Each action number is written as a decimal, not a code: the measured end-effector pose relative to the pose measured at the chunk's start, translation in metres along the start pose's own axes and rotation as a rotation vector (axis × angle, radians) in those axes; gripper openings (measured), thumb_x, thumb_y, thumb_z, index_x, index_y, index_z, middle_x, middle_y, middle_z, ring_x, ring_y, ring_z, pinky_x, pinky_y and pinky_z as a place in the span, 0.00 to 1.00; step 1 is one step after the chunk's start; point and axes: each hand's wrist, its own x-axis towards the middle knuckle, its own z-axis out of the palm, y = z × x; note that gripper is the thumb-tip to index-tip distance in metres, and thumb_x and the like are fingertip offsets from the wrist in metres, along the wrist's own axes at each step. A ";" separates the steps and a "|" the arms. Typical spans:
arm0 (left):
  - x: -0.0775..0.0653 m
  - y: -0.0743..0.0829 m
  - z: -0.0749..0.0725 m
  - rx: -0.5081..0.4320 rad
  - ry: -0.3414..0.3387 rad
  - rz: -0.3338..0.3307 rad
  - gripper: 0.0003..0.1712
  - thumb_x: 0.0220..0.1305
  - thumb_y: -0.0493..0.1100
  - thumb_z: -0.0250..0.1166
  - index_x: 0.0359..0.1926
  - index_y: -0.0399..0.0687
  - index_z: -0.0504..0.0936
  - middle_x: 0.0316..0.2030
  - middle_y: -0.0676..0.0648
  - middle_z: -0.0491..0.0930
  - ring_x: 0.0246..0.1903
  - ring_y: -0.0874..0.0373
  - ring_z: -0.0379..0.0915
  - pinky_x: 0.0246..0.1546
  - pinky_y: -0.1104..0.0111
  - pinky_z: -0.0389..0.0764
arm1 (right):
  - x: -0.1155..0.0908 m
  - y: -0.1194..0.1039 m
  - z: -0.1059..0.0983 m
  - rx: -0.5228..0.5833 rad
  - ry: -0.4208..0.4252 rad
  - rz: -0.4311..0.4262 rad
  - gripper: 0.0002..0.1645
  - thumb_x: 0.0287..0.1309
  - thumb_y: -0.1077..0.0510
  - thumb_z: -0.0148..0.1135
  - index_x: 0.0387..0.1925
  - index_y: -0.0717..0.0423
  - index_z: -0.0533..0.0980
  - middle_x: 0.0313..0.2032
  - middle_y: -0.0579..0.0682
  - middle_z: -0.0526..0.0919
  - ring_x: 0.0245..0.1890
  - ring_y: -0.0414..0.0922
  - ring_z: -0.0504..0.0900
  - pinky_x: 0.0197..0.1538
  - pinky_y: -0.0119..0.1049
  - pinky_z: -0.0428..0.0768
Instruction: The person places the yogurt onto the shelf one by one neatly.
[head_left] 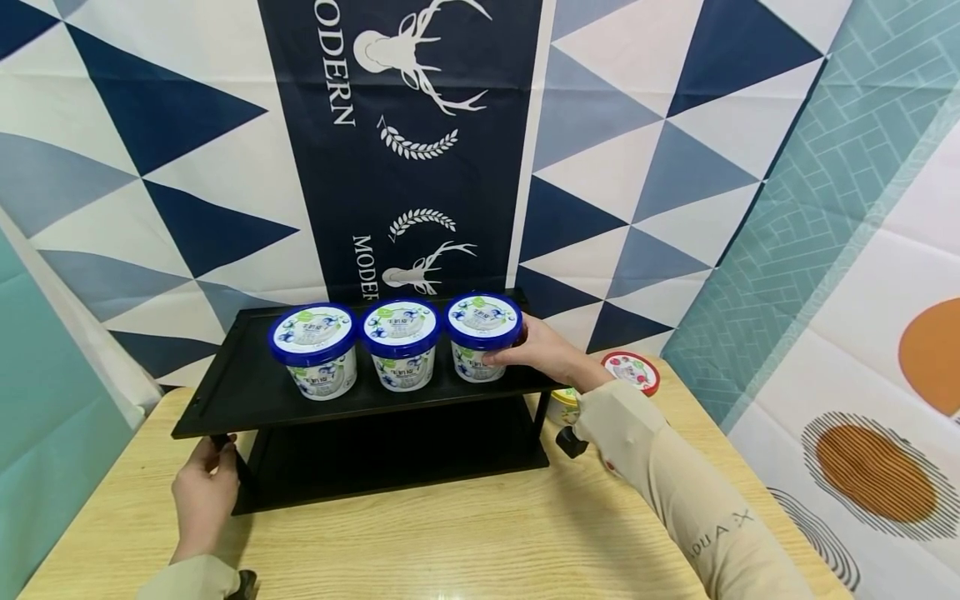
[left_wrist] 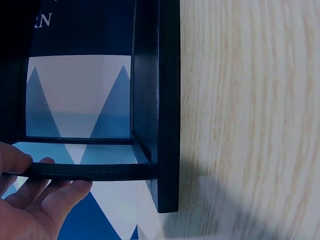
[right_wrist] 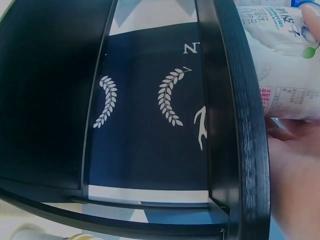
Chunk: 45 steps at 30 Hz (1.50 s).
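Note:
A black two-tier shelf stands on the wooden table, with three white tubs under blue lids in a row on its top board: a left tub, a middle tub and a right tub. My right hand grips the right tub from its right side, thumb on the front. In the right wrist view that tub shows beside the board's edge, partly cut off. My left hand holds the shelf's front left leg, fingers and thumb around it.
To the right of the shelf, partly behind my right sleeve, are a red-lidded tub and a yellow-lidded tub. A patterned cloth wall rises right behind the shelf. The wooden table extends in front.

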 end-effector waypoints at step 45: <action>0.001 -0.002 0.000 -0.006 -0.027 -0.017 0.14 0.69 0.40 0.49 0.46 0.39 0.78 0.44 0.31 0.80 0.28 0.92 0.53 0.21 0.84 0.65 | -0.031 0.005 -0.025 0.004 0.110 -0.022 0.41 0.55 0.54 0.65 0.68 0.51 0.59 0.62 0.56 0.69 0.63 0.52 0.68 0.62 0.46 0.70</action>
